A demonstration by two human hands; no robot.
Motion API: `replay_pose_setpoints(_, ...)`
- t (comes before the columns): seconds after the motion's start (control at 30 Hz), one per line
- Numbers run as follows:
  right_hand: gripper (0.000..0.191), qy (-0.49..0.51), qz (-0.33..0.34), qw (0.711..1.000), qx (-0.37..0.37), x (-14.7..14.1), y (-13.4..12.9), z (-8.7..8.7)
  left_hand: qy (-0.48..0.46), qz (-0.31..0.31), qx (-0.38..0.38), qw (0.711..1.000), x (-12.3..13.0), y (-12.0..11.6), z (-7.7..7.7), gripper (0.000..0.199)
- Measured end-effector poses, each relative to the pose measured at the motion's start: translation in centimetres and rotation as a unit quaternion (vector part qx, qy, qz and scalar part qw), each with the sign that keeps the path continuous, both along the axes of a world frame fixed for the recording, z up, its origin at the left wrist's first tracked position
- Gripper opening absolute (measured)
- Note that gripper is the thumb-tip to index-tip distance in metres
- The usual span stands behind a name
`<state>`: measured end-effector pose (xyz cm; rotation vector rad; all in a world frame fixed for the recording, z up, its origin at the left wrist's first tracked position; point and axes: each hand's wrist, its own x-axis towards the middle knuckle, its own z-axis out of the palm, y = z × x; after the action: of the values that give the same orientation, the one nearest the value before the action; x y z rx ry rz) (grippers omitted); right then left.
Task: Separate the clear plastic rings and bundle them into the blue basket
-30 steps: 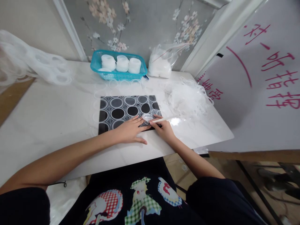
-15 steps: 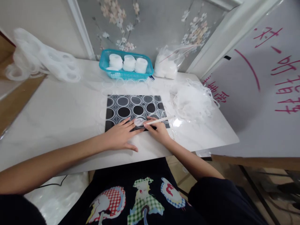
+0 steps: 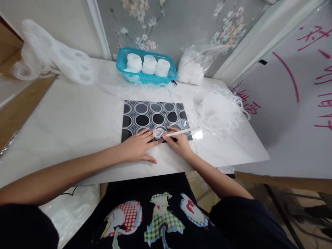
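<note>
My left hand lies flat with fingers spread over the lower edge of a black sheet covered with a plastic film of round shapes. In my right hand I grip a thin white stick, slanting up to the right, its lower end at my fingertips. Between the two hands sits a small clear round disc with a whitish rim. My left fingertips touch or nearly touch it. Further clear round pieces lie at the sheet's right side.
A blue basket holding white round stacks stands at the back. Beside it is a clear bag of white material. Cut-out film scraps pile at right; perforated film strips lie back left. A whiteboard borders the right side.
The whole view has shifted slightly, so the table and things appear farther right. The disc between my hands looks slightly turned or lifted; both hands keep nearly the same pose.
</note>
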<state>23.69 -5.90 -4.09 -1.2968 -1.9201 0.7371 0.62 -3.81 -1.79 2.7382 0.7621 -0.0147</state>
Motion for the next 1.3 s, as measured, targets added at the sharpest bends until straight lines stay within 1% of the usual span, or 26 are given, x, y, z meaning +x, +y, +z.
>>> replay_pose_setpoints(0.07,0.018,-0.040,0.009,0.999,0.023,-0.1,0.1,0.0,-0.010,0.003,-0.008,1.000,0.0,0.0,-0.2,0.090)
replay_pose_setpoints(0.1,0.018,-0.065,0.016,0.997,0.039,0.1,0.5,0.1,-0.013,0.005,-0.014,1.000,0.0,0.0,-0.2,0.092)
replay_pose_setpoints(0.13,0.019,-0.089,0.017,0.994,0.056,0.4,1.3,0.5,-0.014,0.006,-0.021,1.000,0.0,0.0,-0.3,0.095)
replay_pose_setpoints(0.17,0.021,-0.109,-0.004,0.991,0.072,0.9,2.5,1.0,-0.012,0.008,-0.027,1.000,0.0,0.1,-0.3,0.098)
replay_pose_setpoints(0.2,0.022,-0.120,-0.042,0.988,0.088,1.5,4.0,1.7,-0.007,0.011,-0.033,0.999,0.0,0.0,-0.3,0.101)
replay_pose_setpoints(0.23,0.026,-0.122,-0.107,0.982,0.101,2.1,5.5,2.5,-0.001,0.014,-0.038,0.999,-0.1,0.0,-0.2,0.103)
replay_pose_setpoints(0.27,0.033,-0.103,-0.214,0.965,0.116,2.6,6.8,3.3,0.007,0.014,-0.040,0.999,-0.2,-0.2,0.0,0.102)
replay_pose_setpoints(0.3,0.037,-0.079,-0.284,0.947,0.130,2.8,7.9,3.9,0.015,0.012,-0.040,0.999,-0.4,-0.4,0.2,0.101)
replay_pose_setpoints(0.33,0.036,-0.062,-0.288,0.944,0.146,2.7,8.4,4.4,0.022,0.009,-0.036,0.999,-0.6,-0.7,0.3,0.100)
replay_pose_setpoints(0.37,0.033,-0.053,-0.247,0.956,0.152,2.3,8.4,4.7,0.025,0.005,-0.029,0.999,-0.9,-1.1,0.5,0.100)
replay_pose_setpoints(0.4,0.029,-0.042,-0.188,0.970,0.148,1.5,7.9,4.6,0.026,0.002,-0.021,0.999,-1.3,-1.5,0.7,0.099)
replay_pose_setpoints(0.47,0.024,-0.019,-0.056,0.992,0.113,-0.8,5.7,3.8,0.020,0.011,0.000,1.000,-2.2,-2.4,0.8,0.096)
replay_pose_setpoints(0.5,0.023,-0.005,-0.008,0.996,0.086,-2.0,4.4,3.2,0.017,0.023,0.009,1.000,-2.6,-2.8,0.7,0.095)
replay_pose_setpoints(0.57,0.021,0.017,0.054,0.998,0.033,-4.0,2.2,2.0,0.017,0.054,0.019,0.998,-3.5,-3.4,0.6,0.092)
replay_pose_setpoints(0.67,0.016,0.022,0.084,0.996,-0.004,-5.2,1.0,0.9,0.019,0.083,0.017,0.996,-4.6,-3.9,0.1,0.092)
replay_pose_setpoints(0.8,0.015,0.025,0.085,0.996,-0.010,-4.7,1.5,0.6,-0.005,0.083,0.004,0.996,-5.1,-3.8,-0.5,0.090)
replay_pose_setpoints(0.9,0.016,0.014,0.090,0.996,-0.004,-4.6,1.2,0.3,-0.025,0.088,-0.006,0.996,-5.0,-3.7,-0.8,0.090)
replay_pose_setpoints(1.0,0.017,-0.027,0.101,0.994,0.030,-4.9,1.0,0.1,-0.031,0.090,-0.021,0.995,-4.9,-3.6,-0.7,0.088)
replay_pose_setpoints(1.07,0.018,-0.068,0.104,0.989,0.086,-4.8,1.9,0.5,-0.018,0.094,-0.033,0.995,-4.9,-3.8,-0.5,0.088)
replay_pose_setpoints(1.1,0.020,-0.081,0.081,0.986,0.124,-4.6,2.7,1.0,-0.009,0.098,-0.039,0.994,-5.0,-3.8,-0.4,0.089)
replay_pose_setpoints(1.13,0.022,-0.082,0.034,0.983,0.162,-4.1,3.7,1.7,0.000,0.102,-0.046,0.994,-5.0,-3.9,-0.2,0.089)
replay_pose_setpoints(1.17,0.025,-0.071,-0.032,0.977,0.197,-3.5,4.8,2.4,0.006,0.107,-0.053,0.993,-5.1,-4.0,0.0,0.090)
replay_pose_setpoints(1.2,0.029,-0.044,-0.115,0.967,0.224,-2.7,5.8,3.2,0.009,0.109,-0.059,0.992,-5.1,-4.1,0.1,0.090)
replay_pose_setpoints(1.23,0.032,-0.015,-0.182,0.955,0.234,-1.8,6.6,3.9,0.007,0.109,-0.062,0.992,-5.2,-4.0,0.3,0.090)
replay_pose_setpoints(1.27,0.033,0.003,-0.214,0.950,0.227,-1.0,7.0,4.5,0.004,0.108,-0.061,0.992,-5.2,-4.0,0.4,0.089)
replay_pose_setpoints(1.3,0.032,0.013,-0.223,0.953,0.207,-0.2,7.0,4.8,-0.003,0.106,-0.055,0.993,-5.2,-3.8,0.5,0.087)
